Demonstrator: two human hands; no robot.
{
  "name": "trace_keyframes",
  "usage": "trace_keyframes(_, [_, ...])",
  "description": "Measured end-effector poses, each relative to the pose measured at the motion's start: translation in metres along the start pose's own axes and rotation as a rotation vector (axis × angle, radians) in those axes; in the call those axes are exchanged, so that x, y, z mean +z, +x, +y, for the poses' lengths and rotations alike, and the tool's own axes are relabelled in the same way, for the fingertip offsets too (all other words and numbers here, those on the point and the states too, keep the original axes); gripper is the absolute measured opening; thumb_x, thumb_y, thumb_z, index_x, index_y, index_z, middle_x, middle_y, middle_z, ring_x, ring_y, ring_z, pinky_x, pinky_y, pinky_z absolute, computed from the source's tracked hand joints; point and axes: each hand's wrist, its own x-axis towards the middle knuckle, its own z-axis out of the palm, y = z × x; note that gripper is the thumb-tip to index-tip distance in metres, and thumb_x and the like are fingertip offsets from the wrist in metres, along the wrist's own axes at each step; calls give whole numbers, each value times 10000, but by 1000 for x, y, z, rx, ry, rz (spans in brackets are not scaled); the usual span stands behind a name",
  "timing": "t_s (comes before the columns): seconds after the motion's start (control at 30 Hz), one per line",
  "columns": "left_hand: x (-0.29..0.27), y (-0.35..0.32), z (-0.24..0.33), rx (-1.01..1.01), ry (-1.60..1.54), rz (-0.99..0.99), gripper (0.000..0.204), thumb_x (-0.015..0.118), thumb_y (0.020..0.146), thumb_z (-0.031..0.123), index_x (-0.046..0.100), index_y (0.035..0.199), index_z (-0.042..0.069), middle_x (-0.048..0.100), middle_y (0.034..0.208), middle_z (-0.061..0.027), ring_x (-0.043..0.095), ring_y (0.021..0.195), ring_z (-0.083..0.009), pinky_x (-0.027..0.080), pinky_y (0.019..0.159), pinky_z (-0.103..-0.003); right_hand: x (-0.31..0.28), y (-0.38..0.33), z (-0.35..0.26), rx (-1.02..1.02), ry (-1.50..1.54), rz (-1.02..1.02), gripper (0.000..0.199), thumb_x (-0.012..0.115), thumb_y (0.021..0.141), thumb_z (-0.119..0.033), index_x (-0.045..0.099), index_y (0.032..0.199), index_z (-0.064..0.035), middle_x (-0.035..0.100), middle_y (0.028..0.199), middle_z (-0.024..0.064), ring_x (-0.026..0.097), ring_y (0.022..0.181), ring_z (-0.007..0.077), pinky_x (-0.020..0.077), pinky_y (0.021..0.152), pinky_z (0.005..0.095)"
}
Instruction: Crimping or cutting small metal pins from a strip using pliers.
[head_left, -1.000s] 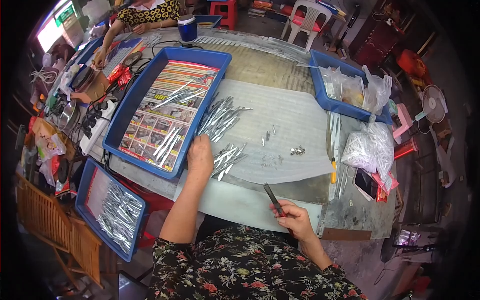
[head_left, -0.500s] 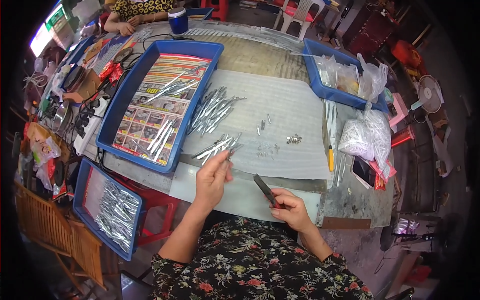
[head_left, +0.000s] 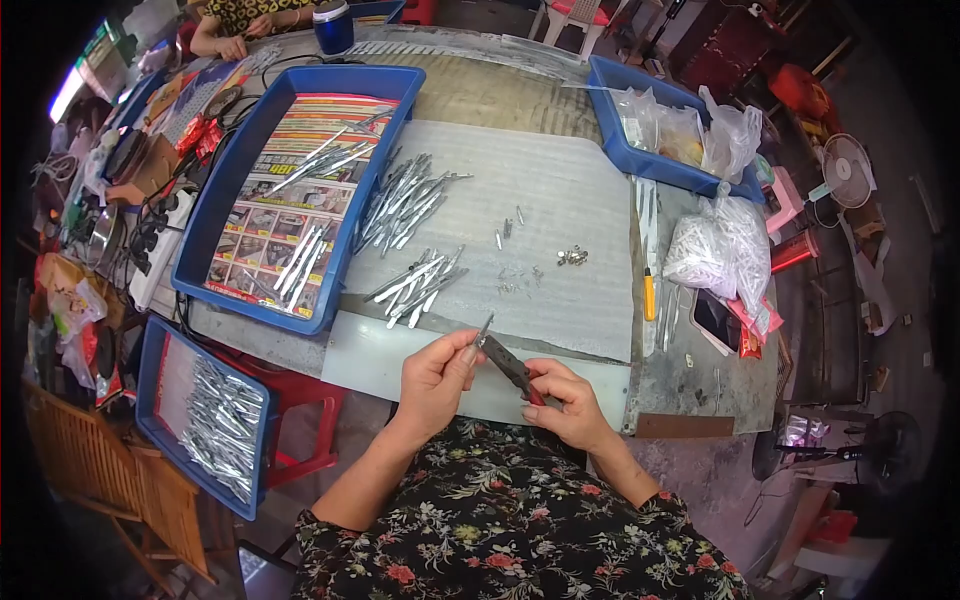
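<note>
Head view: a right hand [head_left: 568, 402] closes around a dark tool [head_left: 508, 366]; the left hand [head_left: 434, 378] keeps a narrow grip on a metal piece [head_left: 487, 325], which juts beyond it at the tool's end. Farther out on the table [head_left: 700, 390], metal strips [head_left: 415, 284] lie beside a blue tray [head_left: 365, 190].

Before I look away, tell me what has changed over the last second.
The left hand has moved right from beside the large blue tray and now pinches a slim metal piece at the tip of the black-and-red hand tool. The right hand kept hold of that tool. The tray and the plastic bag of white pieces stayed put.
</note>
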Motion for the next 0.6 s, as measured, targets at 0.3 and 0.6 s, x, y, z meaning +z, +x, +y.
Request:
trace_keyframes(0.3, [0, -3, -1, 25, 150, 14, 204, 479, 828, 71, 531, 1002, -20, 549, 716, -20, 407, 528, -39, 339, 458, -165, -1, -1, -4, 16, -34, -11, 160, 626, 651, -94, 536, 733, 10, 510, 989, 156, 506, 886, 246, 393, 749, 306])
trace_keyframes(0.6, [7, 1, -3, 573, 650, 111, 184, 509, 783, 20, 533, 958, -30, 565, 694, -102, 543, 608, -142, 424, 548, -230, -5, 0, 3, 533, 886, -201, 88, 569, 694, -41, 527, 740, 22, 476, 947, 64, 437, 719, 86, 376, 614, 211])
